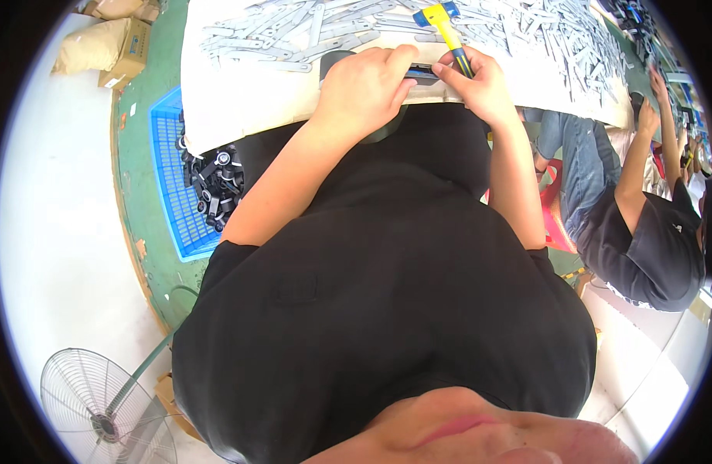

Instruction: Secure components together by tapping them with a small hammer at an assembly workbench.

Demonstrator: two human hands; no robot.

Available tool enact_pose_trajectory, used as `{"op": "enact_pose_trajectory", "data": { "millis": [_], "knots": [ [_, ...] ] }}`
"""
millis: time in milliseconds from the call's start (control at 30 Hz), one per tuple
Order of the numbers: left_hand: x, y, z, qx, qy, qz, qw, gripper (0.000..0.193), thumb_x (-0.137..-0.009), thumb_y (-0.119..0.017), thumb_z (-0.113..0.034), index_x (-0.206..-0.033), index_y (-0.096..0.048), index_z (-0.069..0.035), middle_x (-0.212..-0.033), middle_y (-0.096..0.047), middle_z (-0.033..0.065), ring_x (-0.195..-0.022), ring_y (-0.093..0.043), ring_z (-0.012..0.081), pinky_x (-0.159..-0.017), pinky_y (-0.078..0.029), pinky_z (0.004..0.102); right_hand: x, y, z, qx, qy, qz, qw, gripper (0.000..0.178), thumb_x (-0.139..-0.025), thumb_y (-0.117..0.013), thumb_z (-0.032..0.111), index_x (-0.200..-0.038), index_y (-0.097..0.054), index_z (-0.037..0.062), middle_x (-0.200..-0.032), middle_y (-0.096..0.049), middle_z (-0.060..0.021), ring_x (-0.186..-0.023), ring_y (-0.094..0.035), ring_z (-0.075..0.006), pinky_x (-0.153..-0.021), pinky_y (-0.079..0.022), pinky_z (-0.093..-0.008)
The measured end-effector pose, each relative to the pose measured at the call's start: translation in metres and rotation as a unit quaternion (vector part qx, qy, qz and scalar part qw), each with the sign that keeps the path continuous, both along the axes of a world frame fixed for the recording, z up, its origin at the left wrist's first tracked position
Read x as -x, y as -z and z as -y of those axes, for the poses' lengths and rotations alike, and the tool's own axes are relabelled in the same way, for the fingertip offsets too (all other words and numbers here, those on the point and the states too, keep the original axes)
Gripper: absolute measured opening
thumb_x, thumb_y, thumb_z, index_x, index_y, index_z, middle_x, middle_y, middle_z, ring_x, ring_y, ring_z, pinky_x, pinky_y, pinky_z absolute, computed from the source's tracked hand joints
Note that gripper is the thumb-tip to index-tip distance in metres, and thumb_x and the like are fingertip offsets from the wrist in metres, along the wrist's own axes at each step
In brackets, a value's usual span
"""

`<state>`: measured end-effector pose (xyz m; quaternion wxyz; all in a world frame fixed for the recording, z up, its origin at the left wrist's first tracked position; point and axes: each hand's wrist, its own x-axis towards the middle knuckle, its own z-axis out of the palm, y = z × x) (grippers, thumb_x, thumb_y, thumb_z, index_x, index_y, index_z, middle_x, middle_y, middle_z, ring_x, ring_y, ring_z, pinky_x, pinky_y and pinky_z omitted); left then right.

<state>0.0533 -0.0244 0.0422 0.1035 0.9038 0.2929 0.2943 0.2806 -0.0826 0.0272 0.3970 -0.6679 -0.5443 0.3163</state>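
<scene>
At the near edge of the table, my left hand (361, 89) is closed with its fingers at one end of a slim dark part (424, 71). Something blue shows in the middle of that part, and its left end is hidden under my fingers. My right hand (483, 83) is curled round the dark lower handle of a yellow and blue hammer (446, 29), whose head points away from me. The right thumb reaches to the other end of the part. Beyond my left hand a dark grey piece (334, 59) pokes out.
Many flat grey metal strips (271, 35) lie across the far side of the pale-covered table (240, 97). A blue crate (170, 185) of black parts stands on the floor at left. A wire fan (105, 425) is at lower left. Another person (642, 240) sits at right.
</scene>
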Motion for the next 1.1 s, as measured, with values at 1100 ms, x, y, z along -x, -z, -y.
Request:
{"op": "enact_pose_trajectory", "data": {
  "millis": [1100],
  "knots": [
    [-0.108, -0.015, -0.152, 0.022, 0.087, -0.227, 0.97, 0.014, -0.079, -0.073, -0.018, -0.085, -0.079, -0.007, -0.085, -0.074, 0.0207, -0.08, -0.072, 0.0388, -0.076, -0.059, 0.0479, -0.016, 0.015, -0.003, -0.142, 0.116, -0.413, 0.892, 0.03, -0.111, -0.049, 0.023, -0.111, -0.061, -0.0047, -0.068, -0.052, -0.0039, -0.047, -0.039, -0.01, -0.046, -0.035, -0.0272]
  ]
}}
